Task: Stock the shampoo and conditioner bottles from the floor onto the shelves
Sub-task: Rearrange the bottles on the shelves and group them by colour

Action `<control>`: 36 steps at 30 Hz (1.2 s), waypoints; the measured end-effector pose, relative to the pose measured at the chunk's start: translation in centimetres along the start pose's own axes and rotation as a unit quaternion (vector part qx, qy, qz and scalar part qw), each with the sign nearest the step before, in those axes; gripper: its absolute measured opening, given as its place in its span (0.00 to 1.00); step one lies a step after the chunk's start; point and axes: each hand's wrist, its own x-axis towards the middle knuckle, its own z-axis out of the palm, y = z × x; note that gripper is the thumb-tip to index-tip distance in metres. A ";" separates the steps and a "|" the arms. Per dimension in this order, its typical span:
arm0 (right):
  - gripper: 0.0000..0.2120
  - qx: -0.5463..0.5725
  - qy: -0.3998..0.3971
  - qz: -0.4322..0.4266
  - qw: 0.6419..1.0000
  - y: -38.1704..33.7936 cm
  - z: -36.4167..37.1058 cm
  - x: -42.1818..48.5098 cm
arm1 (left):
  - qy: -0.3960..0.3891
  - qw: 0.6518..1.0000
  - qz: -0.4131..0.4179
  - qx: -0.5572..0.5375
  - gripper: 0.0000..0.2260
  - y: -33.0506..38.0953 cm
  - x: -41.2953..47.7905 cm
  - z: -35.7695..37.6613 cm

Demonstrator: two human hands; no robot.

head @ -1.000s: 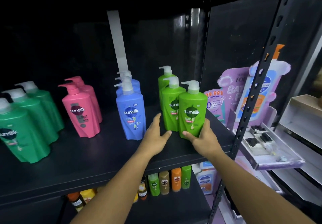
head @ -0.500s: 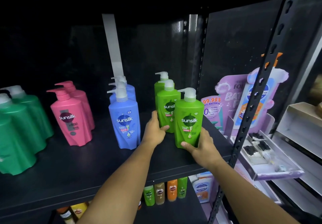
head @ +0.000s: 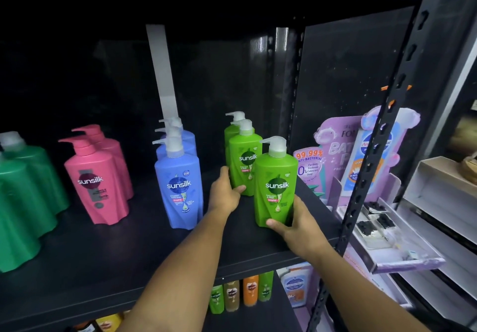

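A bright green plastic pump bottle with a white dispenser (head: 275, 186) was held at its base by the right hand (head: 296, 224), thumb across the front and fingers wrapped behind, near the front right corner of the black metal shelf (head: 129, 267); whether it rested fully on the shelf could not be told. The left hand (head: 224, 194) was closed loosely on the foot of the second matching green bottle (head: 244, 161) just behind. The aligning step was judged to be in hand. Next, the front bottle would need to be set squarely before its row, label forward, and released.
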 end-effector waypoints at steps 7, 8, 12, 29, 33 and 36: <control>0.31 -0.017 -0.009 0.000 1.000 -0.2 -0.3 -0.1 | -0.014 0.999 -0.007 0.052 0.22 0.0 -1.3 -0.3; 0.30 -0.021 -0.013 0.003 1.000 -0.3 -0.4 -0.2 | -0.024 0.997 -0.001 0.073 0.23 -0.1 -1.9 -0.5; 0.31 -0.030 -0.022 0.017 0.999 0.0 -0.3 -0.1 | -0.085 0.977 0.050 0.188 0.30 -0.9 -4.4 -1.5; 0.25 -0.178 0.019 0.111 0.978 -2.5 2.9 3.4 | -0.100 0.954 0.069 0.275 0.29 -0.5 -8.5 -3.4; 0.24 -0.184 0.044 0.095 0.977 -2.5 3.7 3.5 | -0.103 0.954 0.066 0.275 0.29 -0.7 -8.4 -3.2; 0.24 -0.200 0.063 0.077 0.975 -2.0 4.1 3.3 | -0.109 0.953 0.064 0.277 0.30 -0.9 -8.3 -3.2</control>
